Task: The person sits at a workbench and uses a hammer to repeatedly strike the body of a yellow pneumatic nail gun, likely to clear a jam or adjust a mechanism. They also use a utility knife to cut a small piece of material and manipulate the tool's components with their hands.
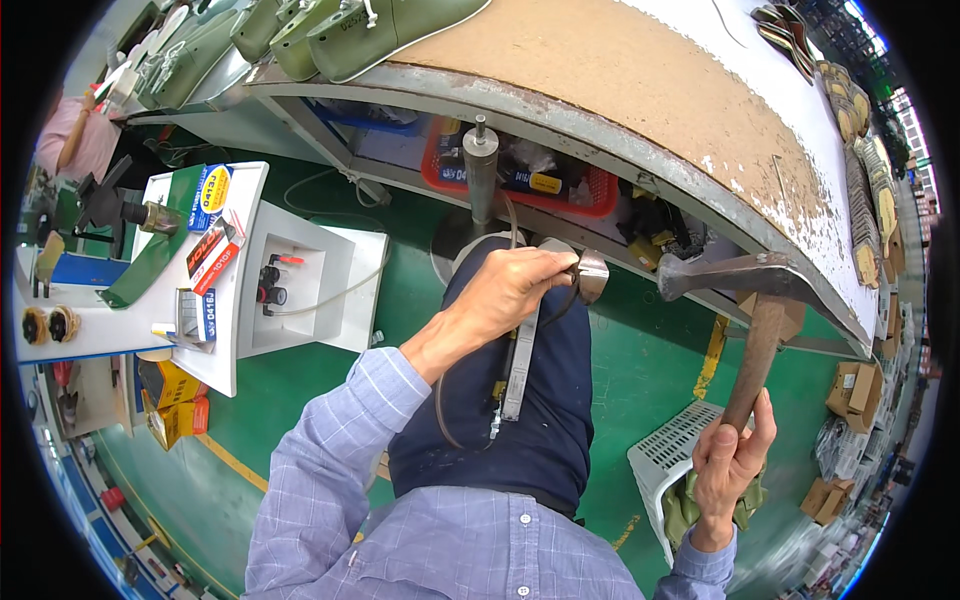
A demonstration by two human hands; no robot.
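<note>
At the centre of the frame we see the left hand closed around a dark piece set on a metal stand, with a metal tool poking out just past the fingers; what exactly the hand clamps we cannot tell. A dark strap and a flat metal bar hang down from it over the lap. At the lower right, the right hand is shut on the wooden handle of a hammer, whose metal head sits at centre right, just below the bench edge and apart from the left hand. The curved bench arcs across the top of the frame, with green shoes on it at the upper left. Under it stands a red basket. A white basket sits on the green floor beside the right hand. At the left stands a white machine, and another person is at the far upper left.
</note>
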